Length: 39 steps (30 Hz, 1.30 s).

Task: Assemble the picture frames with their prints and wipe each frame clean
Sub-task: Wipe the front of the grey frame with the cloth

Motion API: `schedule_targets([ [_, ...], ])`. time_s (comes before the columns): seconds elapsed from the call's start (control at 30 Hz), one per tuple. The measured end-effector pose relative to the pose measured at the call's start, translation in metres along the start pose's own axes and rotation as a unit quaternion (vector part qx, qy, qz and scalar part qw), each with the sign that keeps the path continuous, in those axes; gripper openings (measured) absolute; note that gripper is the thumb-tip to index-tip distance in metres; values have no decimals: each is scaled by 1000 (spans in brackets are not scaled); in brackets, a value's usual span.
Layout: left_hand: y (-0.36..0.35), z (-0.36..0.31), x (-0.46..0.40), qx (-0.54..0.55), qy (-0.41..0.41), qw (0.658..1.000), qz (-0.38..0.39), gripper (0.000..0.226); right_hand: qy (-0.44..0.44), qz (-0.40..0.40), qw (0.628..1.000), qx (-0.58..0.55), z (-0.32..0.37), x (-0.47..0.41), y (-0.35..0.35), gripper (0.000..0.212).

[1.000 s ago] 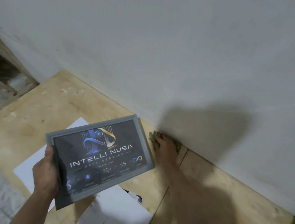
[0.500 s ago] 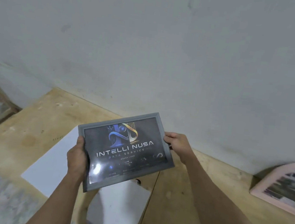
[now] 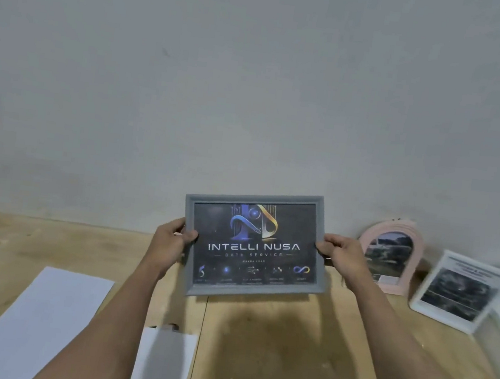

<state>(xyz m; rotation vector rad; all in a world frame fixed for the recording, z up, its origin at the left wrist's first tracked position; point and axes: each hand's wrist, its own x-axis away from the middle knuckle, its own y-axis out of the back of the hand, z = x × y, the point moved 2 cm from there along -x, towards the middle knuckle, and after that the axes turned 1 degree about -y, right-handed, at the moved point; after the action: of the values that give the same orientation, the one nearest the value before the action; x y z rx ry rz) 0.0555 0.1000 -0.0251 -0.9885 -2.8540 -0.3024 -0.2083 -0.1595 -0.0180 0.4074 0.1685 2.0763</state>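
A grey picture frame (image 3: 254, 245) with a dark "INTELLI NUSA" print inside is held upright above the wooden table (image 3: 271, 347), close to the wall. My left hand (image 3: 171, 242) grips its left edge, thumb on the front. My right hand (image 3: 341, 255) grips its right edge the same way. To the right, a pink arched frame (image 3: 390, 255) with a photo leans against the wall. Beside it stands a white frame (image 3: 461, 291) with a printed picture.
Two white sheets lie on the table: a large one (image 3: 34, 320) at the left and a smaller one (image 3: 163, 363) near the front centre. The grey wall (image 3: 255, 80) rises directly behind the table.
The grey frame has moved right and up and turned level. My right hand, earlier on a cloth by the wall, now holds the frame's right edge. The view has swung right, showing the two other frames.
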Motion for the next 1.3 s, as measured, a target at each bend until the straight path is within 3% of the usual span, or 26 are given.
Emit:
schedule_targets([
  [0.2, -76, 3, -60, -102, -24, 994, -9, 17, 27, -51, 996, 65, -45, -60, 48, 17],
  [0.33, -106, 20, -76, -153, -28, 988, -14, 14, 72, -56, 984, 152, -70, -86, 51, 8],
  [0.43, -125, 40, -90, -153, -9, 988, -18, 17, 32, -32, 989, 143, -93, -104, 50, 11],
  [0.7, -143, 78, -114, -154, 27, 987, -34, 25, -9, -32, 985, 170, -124, -130, 51, 7],
  [0.93, -153, 84, -114, -169, 43, 983, -62, 20, -4, -43, 974, 221, -138, -145, 43, 14],
  [1.13, -162, 87, -117, -213, 65, 971, -86, 29, 14, -42, 968, 246, -138, -145, 44, 17],
  [1.23, -168, 81, -109, -220, 115, 961, -123, 50, -17, -45, 980, 194, -133, -131, 46, 35],
  [1.3, -172, 71, -97, -229, 124, 950, -172, 50, -23, -41, 989, 142, -129, -114, 48, 42],
])
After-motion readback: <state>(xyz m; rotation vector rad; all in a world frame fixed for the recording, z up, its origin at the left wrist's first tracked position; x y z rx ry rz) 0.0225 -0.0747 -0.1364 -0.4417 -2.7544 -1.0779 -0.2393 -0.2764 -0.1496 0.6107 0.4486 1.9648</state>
